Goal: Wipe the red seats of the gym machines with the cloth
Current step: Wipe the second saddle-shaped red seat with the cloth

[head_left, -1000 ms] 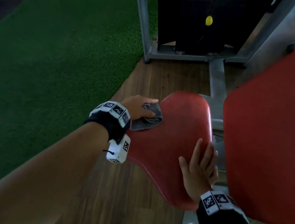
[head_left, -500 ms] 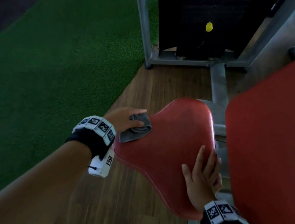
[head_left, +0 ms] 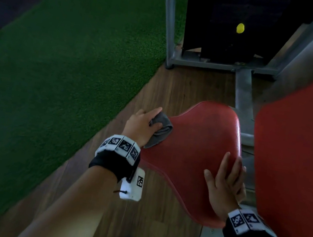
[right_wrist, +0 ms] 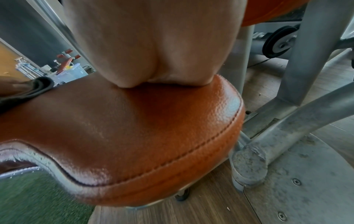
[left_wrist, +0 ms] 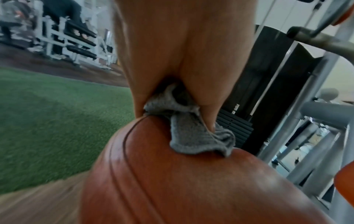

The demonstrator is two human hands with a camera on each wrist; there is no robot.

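**At frame centre: cloth on the seat's left edge, bare red to its right**

Left hand (head_left: 141, 125) pinches the bunched grey cloth (head_left: 160, 130) between thumb and fingers, pressing it on the left rim of the red seat (head_left: 197, 154). Unwiped surface lies right of the fingers, toward the right hand (head_left: 224, 190). That hand lies flat on the seat's right edge, fingers straight and together, holding nothing, likely bracing. Seat's long axis runs lower right to upper centre. Left hand is nearer the cloth; I'd guess the next stroke goes rightward. Red backrest (head_left: 296, 158) sits at right, not touched.
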